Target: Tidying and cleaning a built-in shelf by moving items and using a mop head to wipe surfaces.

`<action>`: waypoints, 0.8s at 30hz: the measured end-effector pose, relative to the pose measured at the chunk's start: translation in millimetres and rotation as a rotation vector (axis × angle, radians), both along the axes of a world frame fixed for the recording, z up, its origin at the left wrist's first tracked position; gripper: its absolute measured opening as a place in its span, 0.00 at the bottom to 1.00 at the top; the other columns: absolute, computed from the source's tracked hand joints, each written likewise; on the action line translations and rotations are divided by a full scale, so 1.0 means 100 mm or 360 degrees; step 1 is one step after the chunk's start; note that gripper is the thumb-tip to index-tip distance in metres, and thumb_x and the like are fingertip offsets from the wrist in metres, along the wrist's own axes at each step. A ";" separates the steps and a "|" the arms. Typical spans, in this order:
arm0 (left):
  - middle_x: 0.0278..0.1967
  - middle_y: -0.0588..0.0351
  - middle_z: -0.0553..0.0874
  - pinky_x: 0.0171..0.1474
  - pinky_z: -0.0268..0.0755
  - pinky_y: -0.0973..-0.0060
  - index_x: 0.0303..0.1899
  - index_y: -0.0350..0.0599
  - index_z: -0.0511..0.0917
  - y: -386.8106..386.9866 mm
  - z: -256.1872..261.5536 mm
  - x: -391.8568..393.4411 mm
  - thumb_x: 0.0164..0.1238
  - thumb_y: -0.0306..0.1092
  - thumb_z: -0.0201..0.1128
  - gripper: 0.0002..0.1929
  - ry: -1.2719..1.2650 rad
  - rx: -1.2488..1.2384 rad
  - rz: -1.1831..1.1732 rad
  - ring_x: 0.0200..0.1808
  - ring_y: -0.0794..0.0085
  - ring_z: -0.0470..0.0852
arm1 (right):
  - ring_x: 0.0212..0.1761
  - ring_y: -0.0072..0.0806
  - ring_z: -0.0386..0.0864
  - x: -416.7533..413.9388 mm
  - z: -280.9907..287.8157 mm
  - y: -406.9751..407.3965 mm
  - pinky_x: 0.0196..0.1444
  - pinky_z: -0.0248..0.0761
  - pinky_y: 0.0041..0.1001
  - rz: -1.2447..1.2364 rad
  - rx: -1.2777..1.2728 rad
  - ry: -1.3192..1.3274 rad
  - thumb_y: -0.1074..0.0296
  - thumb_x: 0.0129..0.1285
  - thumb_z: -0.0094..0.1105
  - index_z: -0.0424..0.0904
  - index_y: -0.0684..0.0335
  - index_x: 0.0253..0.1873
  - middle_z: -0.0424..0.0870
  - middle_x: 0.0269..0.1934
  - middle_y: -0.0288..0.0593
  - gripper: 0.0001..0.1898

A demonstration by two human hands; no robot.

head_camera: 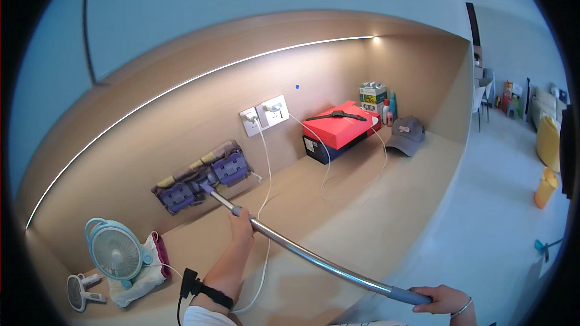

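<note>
My left hand (242,226) grips the metal pole of a flat mop (312,256) near its head. The grey grip at the pole's lower end is in my right hand (442,299), at the bottom right. At the far end, the purple mop head (204,179) with its brown and yellow pad lies against the niche's wooden back panel, left of the wall sockets (265,114). A white cable (267,158) hangs from a plug and passes behind the pole.
A light blue fan (116,253) stands on a folded cloth (140,280) beside a small white handheld device (78,293). Farther right are a red box (335,129) bearing a smartwatch (337,115), bottles (386,111) and a grey cap (406,135). A lit strip (204,74) runs overhead.
</note>
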State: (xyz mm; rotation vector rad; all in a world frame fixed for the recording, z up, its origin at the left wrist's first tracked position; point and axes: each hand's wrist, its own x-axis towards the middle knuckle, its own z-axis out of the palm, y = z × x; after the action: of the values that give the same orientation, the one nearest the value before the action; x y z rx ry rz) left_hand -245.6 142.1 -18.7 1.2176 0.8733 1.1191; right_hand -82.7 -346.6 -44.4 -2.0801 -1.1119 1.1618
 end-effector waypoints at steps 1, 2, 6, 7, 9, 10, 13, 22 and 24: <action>0.29 0.54 0.71 0.18 0.68 0.76 0.44 0.45 0.59 0.04 -0.10 0.06 0.61 0.32 0.51 0.13 0.0017 0.0006 0.0002 0.23 0.73 0.73 | 0.39 0.34 0.76 0.02 0.01 -0.04 0.47 0.68 0.27 0.0002 0.0006 0.0017 0.46 0.57 0.55 0.66 0.47 0.59 0.79 0.40 0.42 0.26; 0.30 0.53 0.71 0.18 0.69 0.76 0.45 0.45 0.58 0.10 -0.22 0.16 0.61 0.32 0.51 0.13 -0.0087 -0.0026 0.0045 0.24 0.72 0.74 | 0.36 0.33 0.76 0.04 0.07 -0.10 0.44 0.68 0.27 -0.0062 0.0048 -0.0077 0.47 0.57 0.55 0.68 0.48 0.58 0.79 0.37 0.42 0.25; 0.29 0.51 0.73 0.14 0.68 0.75 0.45 0.44 0.57 -0.03 -0.23 0.66 0.61 0.32 0.51 0.14 -0.0089 -0.0142 -0.0018 0.21 0.70 0.74 | 0.25 0.26 0.74 0.20 0.17 -0.31 0.33 0.69 0.23 -0.0246 0.0191 -0.0198 0.49 0.56 0.58 0.70 0.51 0.56 0.77 0.25 0.38 0.25; 0.28 0.51 0.73 0.12 0.67 0.75 0.45 0.44 0.57 -0.09 -0.22 0.80 0.61 0.32 0.51 0.15 -0.0074 -0.0187 -0.0039 0.20 0.70 0.75 | 0.22 0.21 0.73 0.23 0.18 -0.36 0.31 0.69 0.21 -0.0316 0.0098 -0.0208 0.52 0.55 0.61 0.71 0.53 0.56 0.76 0.23 0.37 0.24; 0.27 0.51 0.74 0.11 0.66 0.74 0.46 0.44 0.56 -0.01 -0.34 1.08 0.61 0.33 0.51 0.16 -0.0056 -0.0160 -0.0079 0.18 0.70 0.74 | 0.22 0.20 0.73 0.26 0.17 -0.44 0.31 0.69 0.20 -0.0388 0.0062 -0.0166 0.52 0.55 0.61 0.71 0.53 0.56 0.77 0.23 0.36 0.24; 0.26 0.51 0.74 0.11 0.66 0.74 0.46 0.44 0.56 0.01 -0.36 1.21 0.61 0.34 0.51 0.16 -0.0010 -0.0175 -0.0200 0.18 0.70 0.74 | 0.22 0.20 0.73 0.27 0.17 -0.49 0.31 0.69 0.20 -0.0432 0.0036 -0.0138 0.53 0.55 0.61 0.71 0.53 0.56 0.77 0.23 0.35 0.24; 0.25 0.51 0.73 0.11 0.66 0.74 0.46 0.43 0.56 -0.15 -0.33 1.58 0.62 0.35 0.51 0.16 0.0155 -0.0208 -0.0255 0.17 0.70 0.74 | 0.25 0.25 0.75 0.29 0.14 -0.59 0.33 0.69 0.22 -0.0517 -0.0008 -0.0102 0.50 0.56 0.59 0.71 0.53 0.56 0.77 0.24 0.38 0.25; 0.24 0.54 0.74 0.14 0.65 0.76 0.42 0.45 0.61 -0.28 -0.20 1.52 0.62 0.36 0.52 0.12 0.0254 -0.0133 -0.0450 0.17 0.71 0.73 | 0.22 0.25 0.74 0.46 -0.07 -0.54 0.29 0.69 0.20 -0.0468 0.0140 -0.0207 0.55 0.52 0.63 0.70 0.56 0.56 0.77 0.23 0.38 0.26; 0.23 0.54 0.74 0.14 0.65 0.75 0.42 0.45 0.61 -0.33 -0.14 1.40 0.62 0.35 0.52 0.12 0.0278 -0.0165 -0.0438 0.18 0.71 0.73 | 0.18 0.17 0.71 0.43 -0.02 -0.54 0.22 0.67 0.17 -0.0417 0.0239 -0.0258 0.63 0.52 0.65 0.70 0.58 0.56 0.75 0.21 0.34 0.26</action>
State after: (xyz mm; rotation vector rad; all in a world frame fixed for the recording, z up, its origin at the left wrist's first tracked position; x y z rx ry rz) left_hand -105.7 108.9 -32.4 1.3173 0.8534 0.7468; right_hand -39.6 -400.7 -46.9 -2.1527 -0.9307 0.7739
